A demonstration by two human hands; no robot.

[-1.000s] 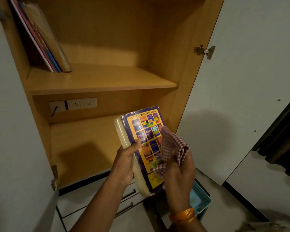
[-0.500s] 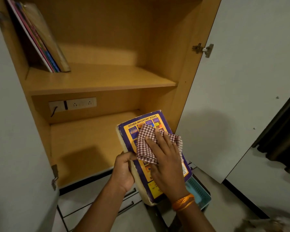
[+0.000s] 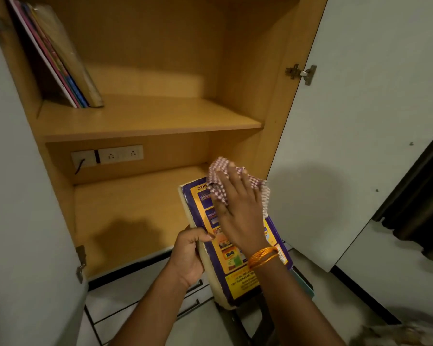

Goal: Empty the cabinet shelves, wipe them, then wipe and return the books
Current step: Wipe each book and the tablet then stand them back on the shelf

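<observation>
Now thick purple-and-yellow book (image 3: 231,248) lies under checked cloth (image 3: 219,193).

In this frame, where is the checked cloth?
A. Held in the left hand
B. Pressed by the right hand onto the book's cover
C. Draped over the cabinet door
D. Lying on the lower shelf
B: the right hand presses the checked cloth flat against the cover of the book, which the left hand grips by its edge.

The open wooden cabinet (image 3: 248,71) has two tan laminate shelves. On the upper shelf (image 3: 148,118), a few thin books with pink, blue and brown covers (image 3: 60,61) stand at the far left, leaning against the cabinet's left wall. The lower shelf (image 3: 130,216) is bare wood, with a white socket strip (image 3: 108,156) on the back wall above it.
</observation>
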